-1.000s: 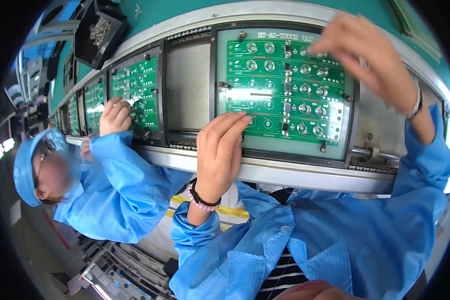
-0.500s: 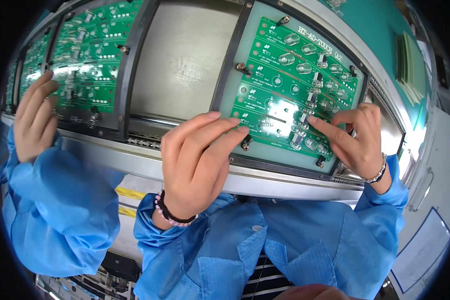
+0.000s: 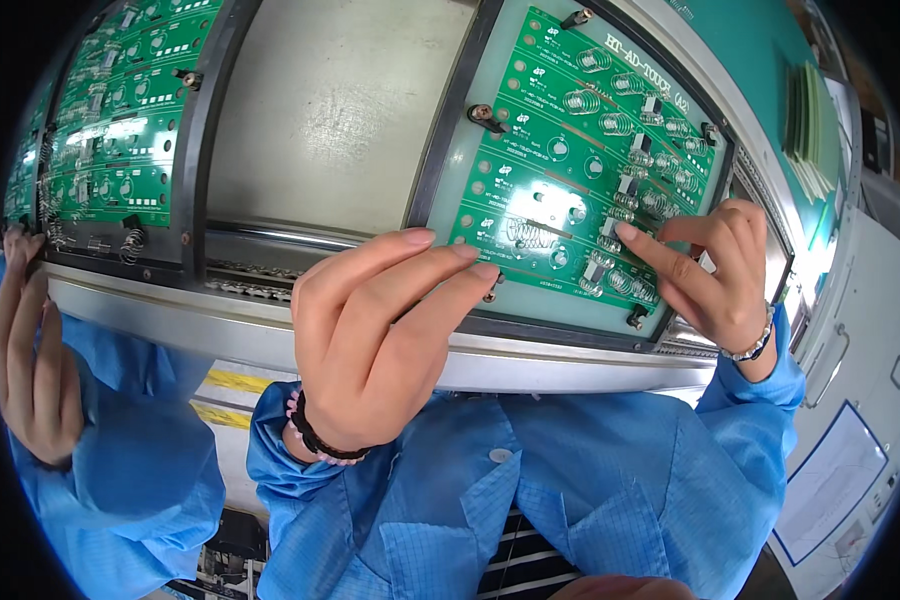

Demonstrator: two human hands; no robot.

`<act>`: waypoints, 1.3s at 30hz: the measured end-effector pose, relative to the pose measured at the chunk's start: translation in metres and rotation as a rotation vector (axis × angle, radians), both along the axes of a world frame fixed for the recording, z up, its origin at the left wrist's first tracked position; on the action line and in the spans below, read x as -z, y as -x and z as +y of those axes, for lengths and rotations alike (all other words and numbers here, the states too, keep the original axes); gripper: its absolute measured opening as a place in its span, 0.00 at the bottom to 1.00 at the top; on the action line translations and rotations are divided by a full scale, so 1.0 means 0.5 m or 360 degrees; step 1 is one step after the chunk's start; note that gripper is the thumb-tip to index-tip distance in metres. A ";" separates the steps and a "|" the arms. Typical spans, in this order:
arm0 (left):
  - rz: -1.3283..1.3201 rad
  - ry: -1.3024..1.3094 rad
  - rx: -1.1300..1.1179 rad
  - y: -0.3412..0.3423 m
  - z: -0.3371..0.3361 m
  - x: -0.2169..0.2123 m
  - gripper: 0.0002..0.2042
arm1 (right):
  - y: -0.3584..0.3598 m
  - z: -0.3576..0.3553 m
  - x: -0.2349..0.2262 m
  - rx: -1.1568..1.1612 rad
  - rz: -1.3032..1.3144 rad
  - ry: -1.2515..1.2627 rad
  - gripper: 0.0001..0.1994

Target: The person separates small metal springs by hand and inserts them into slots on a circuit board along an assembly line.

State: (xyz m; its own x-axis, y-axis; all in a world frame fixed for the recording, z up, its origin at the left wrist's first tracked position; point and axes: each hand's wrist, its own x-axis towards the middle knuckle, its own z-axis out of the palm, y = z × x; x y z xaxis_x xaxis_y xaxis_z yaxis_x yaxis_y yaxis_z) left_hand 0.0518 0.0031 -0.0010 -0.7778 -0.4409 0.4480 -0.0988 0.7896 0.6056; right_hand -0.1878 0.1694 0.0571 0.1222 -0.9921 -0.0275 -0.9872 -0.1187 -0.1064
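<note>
Left hand (image 3: 370, 340) open-fingered, covering green circuit board's (image 3: 570, 170) lower-left corner; right hand (image 3: 710, 270) loosely curled, forefinger pressing its spring row; co-worker's hand (image 3: 30, 350) far left.

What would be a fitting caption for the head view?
Both hands rest fingertips on a green circuit board in its carrier frame.

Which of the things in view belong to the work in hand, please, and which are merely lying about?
In hand:
- green circuit board in its dark carrier frame
- left hand, fingertips on the board's lower edge
- right hand, forefinger on the coil springs

Lying about:
- neighbouring green boards
- co-worker's hand
- stack of pale green panels
- empty grey frame bay
</note>
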 end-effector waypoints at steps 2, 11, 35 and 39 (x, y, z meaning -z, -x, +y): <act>0.0017 -0.0003 -0.0006 0.000 0.003 0.007 0.17 | 0.000 0.002 0.005 -0.0014 0.0022 0.0012 0.25; 0.0051 -0.0066 -0.0024 -0.003 0.014 0.046 0.17 | -0.003 0.005 0.019 -0.0040 0.0127 -0.0031 0.24; 0.0004 -0.0067 0.0034 -0.022 0.004 0.051 0.22 | 0.003 0.012 0.031 -0.0066 0.0071 0.0004 0.24; -0.0047 -0.0131 0.0032 -0.022 0.004 0.044 0.13 | 0.004 0.010 0.032 -0.0062 0.0068 0.0004 0.23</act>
State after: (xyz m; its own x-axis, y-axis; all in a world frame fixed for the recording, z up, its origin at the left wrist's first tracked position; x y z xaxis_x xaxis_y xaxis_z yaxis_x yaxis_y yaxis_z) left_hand 0.0629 0.0051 -0.0230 -0.7991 -0.4596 0.3875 -0.1025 0.7393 0.6655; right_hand -0.1897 0.1743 0.0411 0.1593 -0.9867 -0.0307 -0.9855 -0.1571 -0.0642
